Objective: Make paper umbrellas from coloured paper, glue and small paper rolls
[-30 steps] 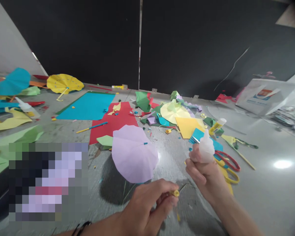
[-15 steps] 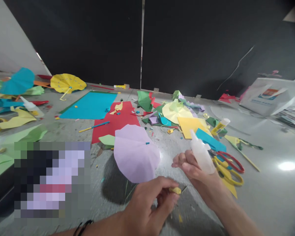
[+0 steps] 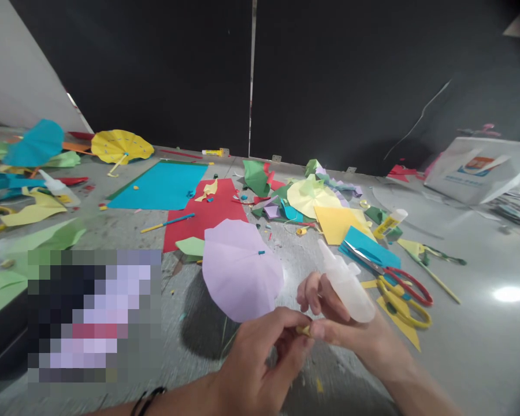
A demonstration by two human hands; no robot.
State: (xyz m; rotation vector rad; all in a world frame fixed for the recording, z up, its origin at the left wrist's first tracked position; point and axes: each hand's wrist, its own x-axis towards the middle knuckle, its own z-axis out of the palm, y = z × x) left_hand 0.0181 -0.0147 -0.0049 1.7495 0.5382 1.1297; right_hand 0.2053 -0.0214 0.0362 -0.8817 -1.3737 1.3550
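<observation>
Drawn in since the earlier frame, to the right end of the small yellow paper roll (image 3: 304,330) that lies roughly crosswise, pinched by my left hand (image 3: 264,352), is my right hand (image 3: 349,332), its thumb touching, glue bottle (image 3: 350,287) held within it.

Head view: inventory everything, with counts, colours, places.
paper roll: 1, yellow, front centre
glue bottles: 2, whitish, front right, left
paper umbrellas: 3; lilac, yellow, blue; centre, left
largest sheets: 2, blue and red, centre
glue sticks: 2, yellow, white; right, rear
scissors: count unclear, yellow and red handles, right, left
bag: 1, white, right
other paper pieces: many, mixed, scattered
table: 1, grey, beneath
left hand: 1, pinching roll
right hand: 1, cradling bottle
</observation>
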